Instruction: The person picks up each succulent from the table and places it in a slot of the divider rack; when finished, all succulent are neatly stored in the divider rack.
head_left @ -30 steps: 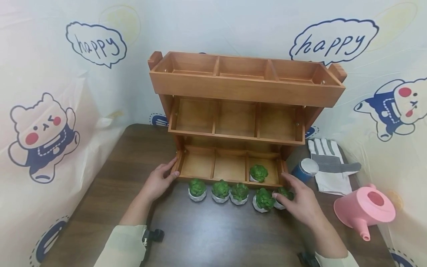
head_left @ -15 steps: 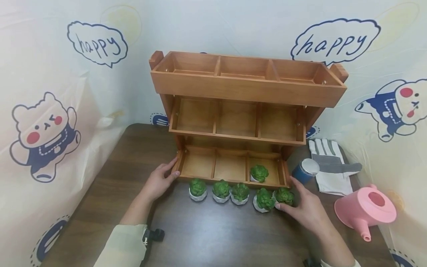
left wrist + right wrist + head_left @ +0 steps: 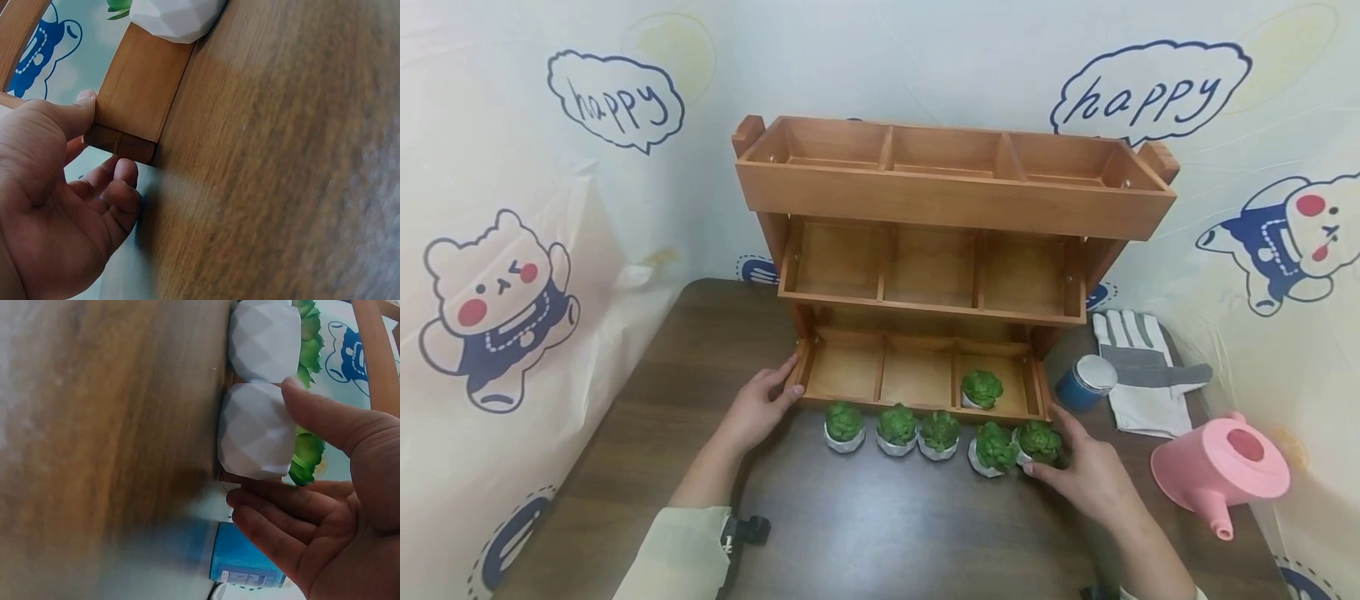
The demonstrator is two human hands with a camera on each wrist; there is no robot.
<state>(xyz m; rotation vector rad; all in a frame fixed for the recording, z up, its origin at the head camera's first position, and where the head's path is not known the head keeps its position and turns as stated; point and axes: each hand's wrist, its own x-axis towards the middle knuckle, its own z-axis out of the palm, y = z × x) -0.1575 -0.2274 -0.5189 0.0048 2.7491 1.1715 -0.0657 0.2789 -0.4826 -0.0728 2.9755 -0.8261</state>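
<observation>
At the left end of the wooden three-tier planter rack's bottom tray point(image 3: 842, 402), my left hand point(image 3: 762, 407) grips the end board point(image 3: 139, 81), thumb on one face and fingertips curled below. My right hand point(image 3: 1086, 471) is around the rightmost potted succulent point(image 3: 1038, 441). Its thumb lies at the rim of the white faceted pot point(image 3: 256, 431), with the fingers along the opposite side and the index fingertip near the tray's right corner. Directly left of it stands a second potted succulent point(image 3: 992, 450). Another succulent point(image 3: 982, 389) sits in the tray's right compartment.
Further left along the tray's front stand several succulents, among them one at the left end point(image 3: 844, 427). To the rack's right are a blue can point(image 3: 1086, 383), a grey-and-white glove point(image 3: 1146, 375) and a pink watering can point(image 3: 1217, 471). A patterned cloth surrounds the table.
My right hand has shifted slightly right and toward me, from over the rightmost succulent to its right side, uncovering its leaves. The left hand stays at the tray's end.
</observation>
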